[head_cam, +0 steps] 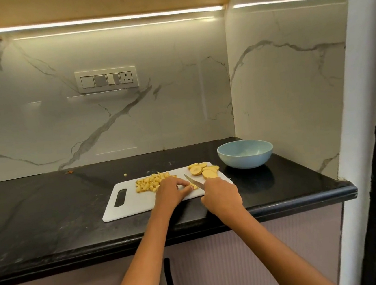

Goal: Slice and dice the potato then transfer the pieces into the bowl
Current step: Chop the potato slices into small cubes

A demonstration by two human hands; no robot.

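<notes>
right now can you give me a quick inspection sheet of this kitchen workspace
surface: black stone counter; a white cutting board lies on it.
job's things: diced potato heaped on the board's left part; potato slices stacked at its far right corner; one slice under the left fingertips; blue bowl right of the board, no pieces seen inside.
clutter: a stray potato bit and an orange scrap on the counter.
grippers: left hand steadies the slice; right hand grips the knife.
cables: nothing seen.
surroundings: marble backsplash, switch panel, cabinet handle below.

Right hand (221, 194) grips knife (194, 182); left hand (171, 192) pins slice (194, 186).
</notes>
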